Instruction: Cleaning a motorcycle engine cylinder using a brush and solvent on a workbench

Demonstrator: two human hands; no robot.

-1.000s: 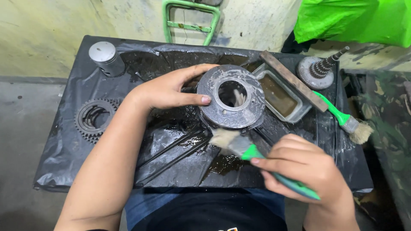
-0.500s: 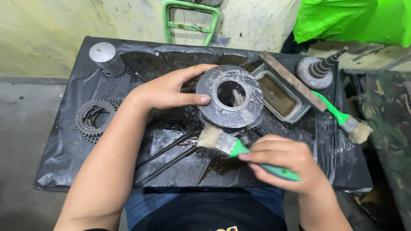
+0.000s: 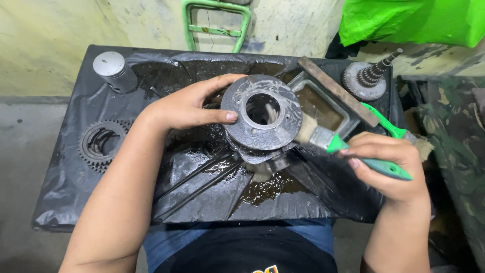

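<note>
Round metal hub with a centre hole sits mid-tray, gripped by the left hand at 9 o'clock; the right hand clamps a green-handled brush at 3 o'clock. Wet black plastic sheet lines the tray; gear at 9, piston at 10.

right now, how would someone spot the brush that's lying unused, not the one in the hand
Start at the black plastic sheet over the bench and go to its far right edge, past the rectangular metal tray. The spare brush lies there beside the right hand, green handle slanting, untouched, unlike the brush in hand.
</note>
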